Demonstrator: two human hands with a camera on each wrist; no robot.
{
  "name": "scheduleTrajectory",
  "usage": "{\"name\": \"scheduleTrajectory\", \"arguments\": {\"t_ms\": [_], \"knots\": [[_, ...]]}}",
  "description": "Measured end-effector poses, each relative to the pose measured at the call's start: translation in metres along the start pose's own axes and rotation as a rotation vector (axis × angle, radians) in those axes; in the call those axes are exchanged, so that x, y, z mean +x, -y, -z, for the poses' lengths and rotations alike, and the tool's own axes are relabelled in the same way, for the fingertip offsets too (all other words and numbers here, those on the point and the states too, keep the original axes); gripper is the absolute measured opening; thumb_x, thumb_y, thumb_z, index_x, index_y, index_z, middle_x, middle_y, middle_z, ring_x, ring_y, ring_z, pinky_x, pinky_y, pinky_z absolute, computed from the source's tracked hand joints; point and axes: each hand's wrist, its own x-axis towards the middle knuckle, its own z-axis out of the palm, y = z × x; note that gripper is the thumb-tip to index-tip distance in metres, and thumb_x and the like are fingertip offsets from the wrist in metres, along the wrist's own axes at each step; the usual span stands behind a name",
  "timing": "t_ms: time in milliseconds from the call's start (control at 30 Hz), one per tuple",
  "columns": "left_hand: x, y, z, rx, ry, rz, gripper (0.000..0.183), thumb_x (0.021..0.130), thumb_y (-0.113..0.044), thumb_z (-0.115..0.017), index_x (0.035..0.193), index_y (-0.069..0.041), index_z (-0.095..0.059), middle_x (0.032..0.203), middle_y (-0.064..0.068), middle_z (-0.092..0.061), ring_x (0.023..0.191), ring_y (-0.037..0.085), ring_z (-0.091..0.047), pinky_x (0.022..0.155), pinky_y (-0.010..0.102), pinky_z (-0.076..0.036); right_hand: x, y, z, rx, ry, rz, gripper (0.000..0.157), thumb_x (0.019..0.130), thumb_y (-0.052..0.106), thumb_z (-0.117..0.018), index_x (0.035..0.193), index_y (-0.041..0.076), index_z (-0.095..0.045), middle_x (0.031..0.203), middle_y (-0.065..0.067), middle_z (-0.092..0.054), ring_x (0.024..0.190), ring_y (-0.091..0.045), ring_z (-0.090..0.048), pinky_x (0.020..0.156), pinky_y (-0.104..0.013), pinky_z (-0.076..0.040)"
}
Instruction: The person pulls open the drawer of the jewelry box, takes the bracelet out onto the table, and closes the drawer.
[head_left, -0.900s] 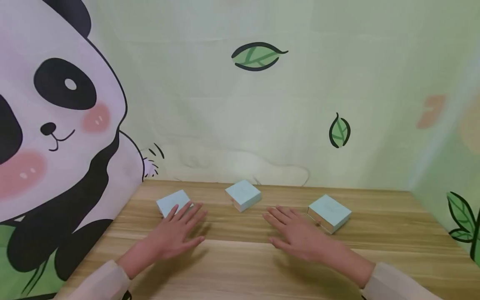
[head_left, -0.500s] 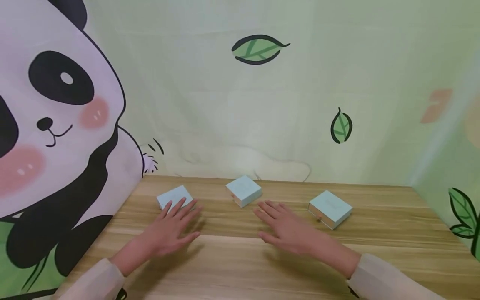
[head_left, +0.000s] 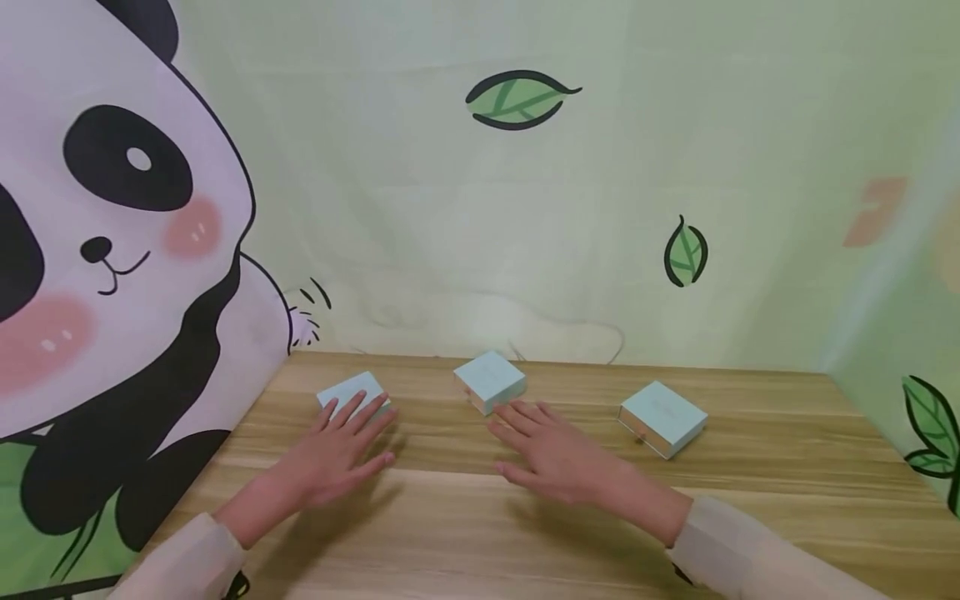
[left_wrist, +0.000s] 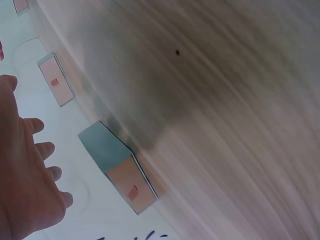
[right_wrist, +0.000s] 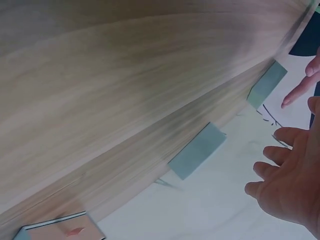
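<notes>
Three small pale-blue boxes with pinkish-orange sides sit apart on the wooden table: the left box (head_left: 352,389), the middle box (head_left: 491,379) and the right box (head_left: 663,417). A small tab shows on the pinkish side of the left box (left_wrist: 132,185) in the left wrist view. My left hand (head_left: 330,458) hovers with fingers spread in front of the left box, covering its near part in the head view. My right hand (head_left: 558,454) hovers between the middle and right boxes, its fingertips near the middle box's front corner. Neither hand holds anything.
A pale green cloth backdrop (head_left: 420,167) with printed leaves and a large panda (head_left: 135,250) rises behind and beside the table (head_left: 450,533). Light-coloured sleeves (head_left: 750,546) cover both forearms. Shadows of the hands fall on the tabletop.
My right hand has shifted left, away from the right box and toward the middle one. My left hand has moved slightly left. The boxes stay in place; the head view has tilted a little.
</notes>
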Motion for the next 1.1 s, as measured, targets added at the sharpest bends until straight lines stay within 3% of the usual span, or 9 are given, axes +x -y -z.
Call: {"name": "scheduleTrajectory", "arguments": {"t_ms": [300,567,800,1100], "knots": [[-0.006,0.007,-0.001,-0.007,-0.014,0.025,0.064,0.104,-0.050,-0.049,0.158,-0.015,-0.039,0.165,0.012,-0.031,0.152,0.040,-0.023,0.119,0.066,-0.015,0.017,0.010,-0.004,-0.020,0.010,0.033,0.061,0.107,0.046,-0.043,0.156,0.009,-0.042,0.165,-0.012,-0.031,0.152,-0.034,-0.027,0.120,-0.055,-0.025],[-0.010,0.020,-0.002,-0.006,0.015,0.065,0.065,0.104,-0.048,-0.050,0.157,-0.011,-0.039,0.165,0.015,-0.030,0.152,0.042,-0.023,0.119,0.066,-0.014,0.038,0.018,-0.011,-0.034,0.030,0.048,0.061,0.108,0.045,-0.042,0.157,0.009,-0.039,0.165,-0.012,-0.029,0.155,-0.030,-0.018,0.122,-0.054,-0.021],[-0.013,0.029,0.001,-0.005,0.025,0.094,0.068,0.105,-0.051,-0.046,0.158,-0.009,-0.037,0.165,0.016,-0.029,0.152,0.042,-0.021,0.120,0.064,-0.012,0.052,0.028,-0.011,-0.083,0.028,0.082,0.061,0.107,0.046,-0.043,0.156,0.008,-0.042,0.162,-0.012,-0.036,0.153,-0.031,-0.024,0.122,-0.052,-0.024],[-0.005,0.036,0.001,-0.004,0.052,0.076,0.068,0.105,-0.051,-0.046,0.156,-0.006,-0.040,0.162,0.021,-0.033,0.149,0.047,-0.026,0.117,0.067,-0.018,0.063,0.033,-0.012,-0.123,0.059,0.098,0.062,0.109,0.049,-0.036,0.157,0.010,-0.040,0.162,-0.011,-0.036,0.152,-0.030,-0.029,0.123,-0.048,-0.023]]}}
